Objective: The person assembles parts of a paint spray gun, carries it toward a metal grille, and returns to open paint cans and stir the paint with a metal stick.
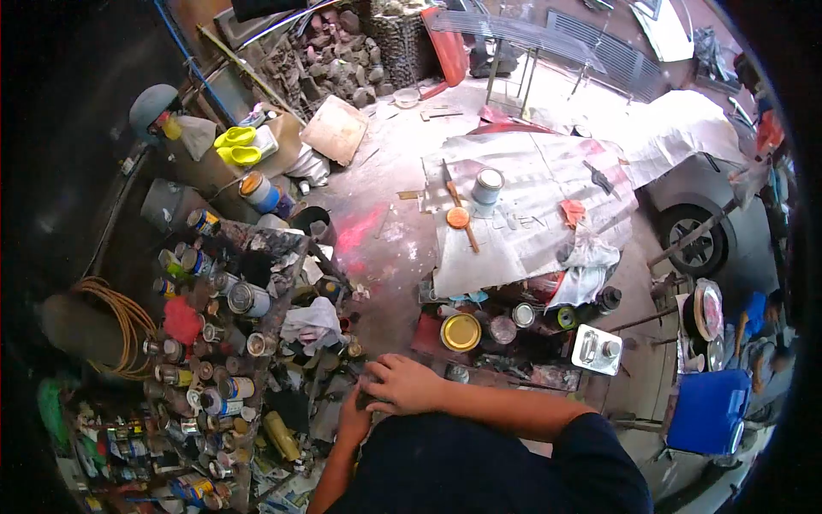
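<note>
My right hand (pixel 399 384) reaches across in front of my body, its fingers curled over the top of my left hand (pixel 354 418). Both hands are closed together around something small and dark, mostly covered by the fingers, so I cannot make out what it is. Left of them stands a crowded bench of paint cans, with a white rag (pixel 313 325) near its edge. Beyond my right forearm sit a gold-lidded can (pixel 461 332) and a rectangular metal tin (pixel 597 349).
A paper-covered surface (pixel 514 248) holds a paint can (pixel 488 186) and an orange-brown round tool (pixel 458 218). A blue box (pixel 707 412) stands at right, near a partly covered car (pixel 745 231). Coiled hose (pixel 128 334) hangs at left.
</note>
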Motion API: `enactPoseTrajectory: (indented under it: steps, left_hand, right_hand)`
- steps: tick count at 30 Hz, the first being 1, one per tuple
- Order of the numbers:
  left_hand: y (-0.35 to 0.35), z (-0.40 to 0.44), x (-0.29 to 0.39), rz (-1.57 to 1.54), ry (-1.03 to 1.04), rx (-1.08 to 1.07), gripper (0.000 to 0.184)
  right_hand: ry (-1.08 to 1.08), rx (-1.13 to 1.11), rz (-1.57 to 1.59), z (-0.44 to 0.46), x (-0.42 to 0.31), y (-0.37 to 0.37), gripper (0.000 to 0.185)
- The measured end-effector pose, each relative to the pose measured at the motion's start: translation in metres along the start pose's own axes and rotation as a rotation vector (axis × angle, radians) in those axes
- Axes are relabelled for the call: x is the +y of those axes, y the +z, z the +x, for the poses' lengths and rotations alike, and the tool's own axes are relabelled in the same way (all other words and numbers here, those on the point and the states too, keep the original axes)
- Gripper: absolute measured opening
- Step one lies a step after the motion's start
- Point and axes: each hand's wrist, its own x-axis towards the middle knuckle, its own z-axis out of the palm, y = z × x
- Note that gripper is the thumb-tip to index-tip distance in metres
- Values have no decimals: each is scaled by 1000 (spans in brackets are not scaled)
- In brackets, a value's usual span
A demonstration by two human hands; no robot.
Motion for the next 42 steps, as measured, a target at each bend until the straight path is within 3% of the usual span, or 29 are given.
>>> enactPoseTrajectory:
  steps: [3,6,8,10,12,14,18,21,25,27,30,32,35,36,39,42]
  left_hand:
    - [5,-5,23,85,-45,-5,67]
    - [14,15,10,8,143,38,69]
    - [18,26,15,65,193,185,69]
    - [18,29,20,104,198,291,69]
    - [18,25,29,115,160,355,69]
    - [24,18,39,211,156,346,70]
    - [34,18,63,319,210,459,78]
    - [29,31,66,382,420,631,84]
    - [22,16,111,368,240,613,85]
    - [25,18,110,321,274,643,81]
    - [32,21,81,203,243,660,66]
    - [38,31,33,229,193,704,55]
    - [44,27,10,71,-77,530,45]
    - [45,25,9,-18,-202,422,43]
    - [61,24,12,-775,-369,254,36]
    - [61,53,-37,-846,-449,182,34]
  right_hand:
    - [-120,-6,48,-7,10,-15,47]
    - [-47,185,254,-14,17,-49,45]
    - [292,362,431,-34,28,-61,43]
    - [647,610,891,-58,56,-71,40]
    - [929,994,1425,-90,80,-73,44]
    - [895,1146,1604,-130,101,-81,49]
    - [919,1332,1626,-165,144,-107,60]
    - [964,1324,1512,-170,180,-125,65]
    - [1041,1350,1396,-163,236,-122,66]
    - [1007,1341,1368,-153,252,-123,68]
    - [1210,1175,986,-141,259,-129,68]
    - [1126,1129,695,-148,263,-129,71]
    - [1040,1067,273,-161,240,-134,60]
    - [1049,1014,383,-167,223,-136,57]
    - [997,796,625,-189,152,-129,50]
    - [944,518,683,-228,80,-77,44]
